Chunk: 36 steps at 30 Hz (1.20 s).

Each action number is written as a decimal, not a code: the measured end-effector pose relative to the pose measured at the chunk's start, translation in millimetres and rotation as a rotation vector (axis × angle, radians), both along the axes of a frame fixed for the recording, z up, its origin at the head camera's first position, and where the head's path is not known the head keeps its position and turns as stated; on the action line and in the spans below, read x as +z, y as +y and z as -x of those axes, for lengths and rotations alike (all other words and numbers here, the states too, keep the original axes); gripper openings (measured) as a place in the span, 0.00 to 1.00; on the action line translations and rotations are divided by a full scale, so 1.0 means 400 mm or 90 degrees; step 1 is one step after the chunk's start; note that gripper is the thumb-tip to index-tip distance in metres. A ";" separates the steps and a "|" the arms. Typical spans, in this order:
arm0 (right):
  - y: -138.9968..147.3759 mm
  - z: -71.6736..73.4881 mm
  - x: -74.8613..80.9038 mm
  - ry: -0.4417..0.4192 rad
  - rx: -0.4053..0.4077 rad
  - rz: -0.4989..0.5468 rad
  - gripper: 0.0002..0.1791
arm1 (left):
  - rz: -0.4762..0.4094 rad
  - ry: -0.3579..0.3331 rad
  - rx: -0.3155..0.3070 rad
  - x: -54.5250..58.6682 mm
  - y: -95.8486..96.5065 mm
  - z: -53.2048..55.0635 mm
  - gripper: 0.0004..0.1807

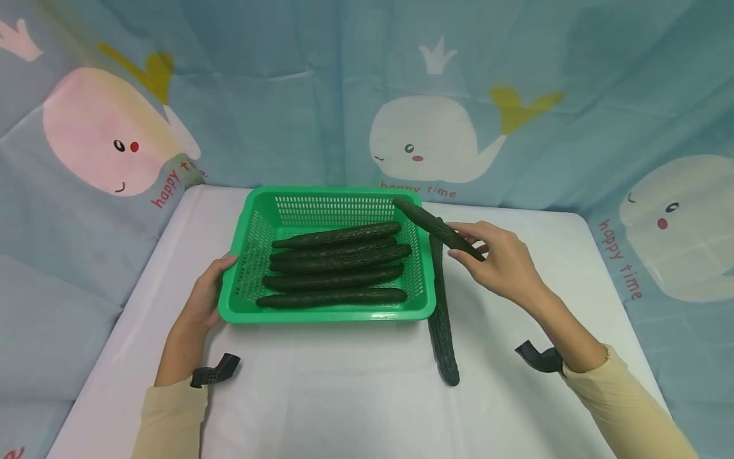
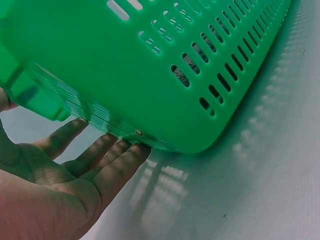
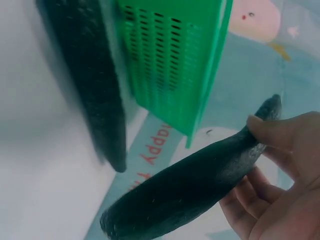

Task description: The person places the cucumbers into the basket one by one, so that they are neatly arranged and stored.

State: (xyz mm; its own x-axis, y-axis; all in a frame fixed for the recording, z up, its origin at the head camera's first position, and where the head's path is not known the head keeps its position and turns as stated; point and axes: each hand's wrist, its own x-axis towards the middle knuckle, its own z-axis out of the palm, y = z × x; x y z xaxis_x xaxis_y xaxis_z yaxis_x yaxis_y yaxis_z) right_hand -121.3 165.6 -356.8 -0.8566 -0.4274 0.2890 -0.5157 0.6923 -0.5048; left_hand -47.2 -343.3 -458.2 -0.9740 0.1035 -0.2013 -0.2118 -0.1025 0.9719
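Note:
My right hand (image 1: 501, 258) pinches a dark green cucumber (image 1: 427, 220) near one end, thumb on one side and fingers on the other. The cucumber is held up over the right rim of a green plastic basket (image 1: 327, 317), its far end pointing to the back left. Inside the basket several cucumbers (image 1: 335, 278) lie side by side, roughly crosswise. My left hand (image 1: 203, 293) holds the basket's left side, the thumb at the rim. In the left wrist view the fingers (image 2: 122, 167) touch the slotted outer wall.
Another cucumber (image 1: 443, 331) lies lengthwise on the white tabletop (image 1: 344, 395), close along the basket's right side. Behind the table hangs a blue curtain (image 1: 275, 115) with whale prints. Dark wrist mounts (image 1: 539, 357) sit on both forearms.

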 end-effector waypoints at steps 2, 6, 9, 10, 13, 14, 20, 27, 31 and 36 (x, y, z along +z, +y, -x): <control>-0.016 0.011 0.011 -0.003 0.017 -0.004 0.26 | 0.003 0.000 0.004 -0.001 0.000 -0.001 0.39; -0.043 0.030 0.026 -0.011 0.041 -0.006 0.26 | 0.010 0.008 0.004 -0.002 0.001 -0.002 0.40; -0.064 0.044 0.035 -0.007 0.059 -0.012 0.27 | 0.008 0.004 0.008 0.000 0.002 -0.002 0.40; -0.073 0.048 0.039 -0.002 0.066 -0.015 0.28 | 0.007 -0.001 0.008 0.001 0.002 -0.001 0.40; -0.099 0.060 0.051 0.011 0.083 -0.034 0.27 | 0.011 -0.005 0.008 0.002 0.002 0.000 0.40; -0.108 0.065 0.054 0.014 0.089 -0.040 0.27 | 0.011 -0.007 0.008 0.002 0.002 0.000 0.40; -0.163 0.089 0.073 0.018 0.122 -0.083 0.25 | 0.019 -0.004 0.012 0.001 0.001 -0.002 0.40; -0.223 0.114 0.093 0.002 0.152 -0.126 0.26 | 0.011 -0.009 0.000 0.002 -0.004 0.002 0.40; -0.256 0.128 0.096 -0.005 0.174 -0.149 0.26 | 0.006 0.000 -0.008 0.002 -0.007 0.004 0.39; -0.296 0.136 0.091 -0.014 0.199 -0.189 0.25 | 0.001 0.012 -0.015 -0.004 -0.007 0.003 0.39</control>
State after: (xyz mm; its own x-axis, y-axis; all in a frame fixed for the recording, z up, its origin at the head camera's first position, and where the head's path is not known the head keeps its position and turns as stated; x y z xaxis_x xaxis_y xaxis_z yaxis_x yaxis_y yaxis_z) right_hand -175.7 47.1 -320.4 -0.6773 -0.7293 0.0971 -0.7149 0.6211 -0.3213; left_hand -48.4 -346.1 -459.6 -0.9750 0.1256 -0.1835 -0.1960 -0.0956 0.9759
